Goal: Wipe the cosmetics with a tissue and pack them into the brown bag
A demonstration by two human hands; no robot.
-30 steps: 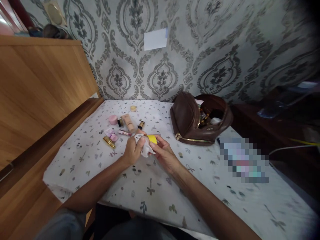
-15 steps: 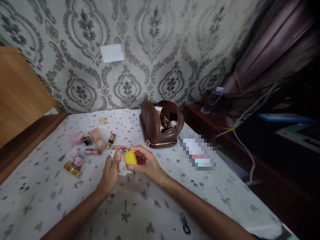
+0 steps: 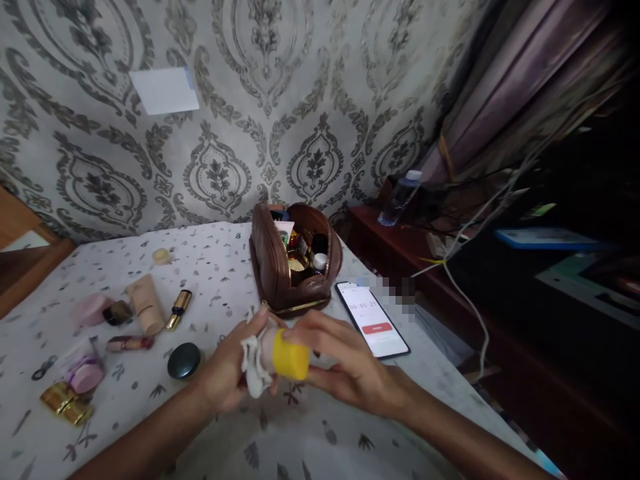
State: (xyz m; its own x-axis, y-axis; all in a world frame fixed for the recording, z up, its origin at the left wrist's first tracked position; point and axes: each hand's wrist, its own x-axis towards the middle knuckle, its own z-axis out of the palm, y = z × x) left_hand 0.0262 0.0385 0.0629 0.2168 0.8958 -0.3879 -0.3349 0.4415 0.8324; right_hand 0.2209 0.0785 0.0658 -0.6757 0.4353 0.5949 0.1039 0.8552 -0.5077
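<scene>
Above a white leaf-printed tablecloth [image 3: 310, 433], the left hand [image 3: 227, 373] grips a small pale container [image 3: 269, 349], a crumpled white cloth [image 3: 254, 365] around it; the fingers of the right hand [image 3: 353, 361] pinch its cylindrical yellow cap [image 3: 291, 357]. The tablecloth's right edge runs just past a black-framed phone [image 3: 374, 317]. Open room separates a black-and-gold tube [image 3: 179, 309] from the unzipped brown leather bag [image 3: 271, 270], which holds a white-capped bottle [image 3: 320, 261].

Smooth yellow plastic cap [image 3: 293, 358], matt cloth-like wrap [image 3: 254, 371], leather-look brown bag [image 3: 269, 263], glossy dark compact [image 3: 184, 361]
</scene>
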